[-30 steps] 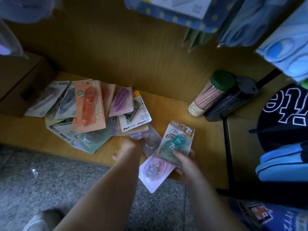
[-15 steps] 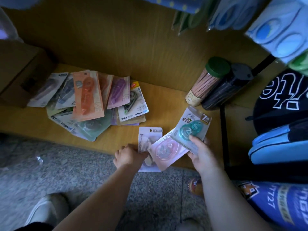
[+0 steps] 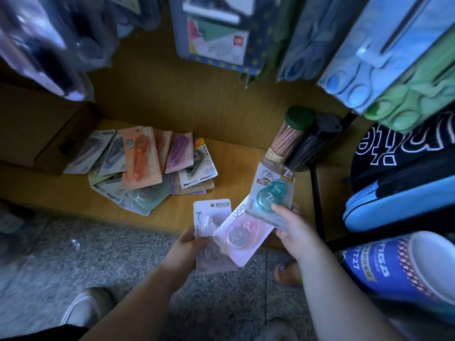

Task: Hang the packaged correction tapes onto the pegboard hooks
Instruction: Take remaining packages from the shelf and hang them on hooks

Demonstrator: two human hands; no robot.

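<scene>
Three packs are now lifted off the shelf (image 3: 234, 153): our left hand (image 3: 188, 244) grips the grey pack (image 3: 209, 217), our right hand (image 3: 293, 226) pinches the teal pack (image 3: 270, 193) and pink pack (image 3: 242, 236), leaving the pile (image 3: 145, 168) at ten o'clock, nothing yet hung.

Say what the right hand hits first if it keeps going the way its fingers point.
Probably the pencil tub with the green lid: the right hand, gripping the teal correction tape pack, points up toward it. Depth is unclear.
</scene>
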